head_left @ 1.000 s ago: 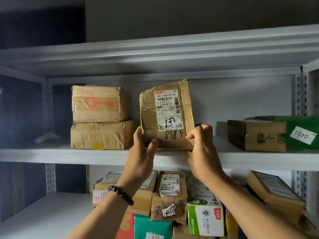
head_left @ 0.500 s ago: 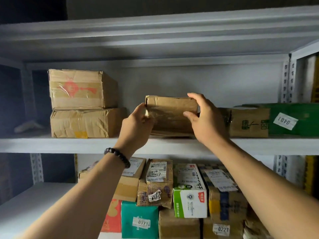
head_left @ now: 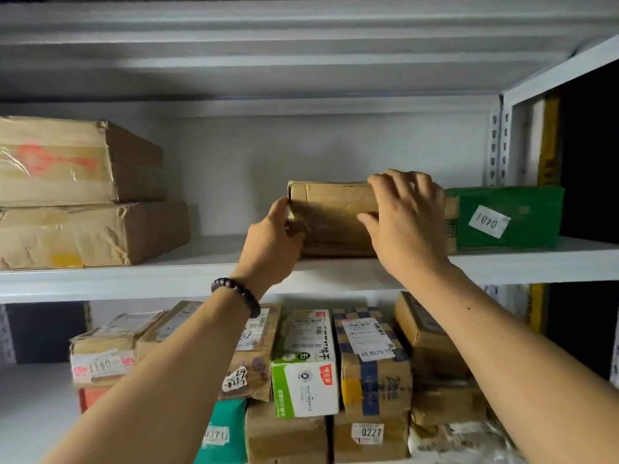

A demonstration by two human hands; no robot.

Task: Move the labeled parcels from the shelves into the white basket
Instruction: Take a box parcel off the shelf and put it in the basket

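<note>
**Desk:** What has changed?

**Me:** A second ago the box [head_left: 330,219] stood on end with its label facing me. Now it lies flat on the shelf [head_left: 167,279], and I can't see the label.

**Desk:** Take me across, left to right.

**Me:** Well left of the box are two stacked cartons [head_left: 77,192]. They sit back from the edge and clear of my reach. At the box's left end is my left hand [head_left: 271,242], wrapped round that end and gripping it. At its right end my right hand [head_left: 407,222] has its fingers hooked over the top corner and its thumb on the front face, so that hand holds it too. Just right of the box, past that hand, is a green parcel [head_left: 509,216] with a white tag.

**Desk:** Why both hands?

**Me:** The box sits high and is broad. I'd guess a hold on opposite ends keeps it level as it comes off the edge. The close neighbour leaves little room on that side, which may be why the right hand comes over the top.

**Desk:** And the basket?

**Me:** It's not in view. The box appears to rest on the shelf, not yet lifted. Below it, more labelled parcels [head_left: 304,363] wait.
</note>
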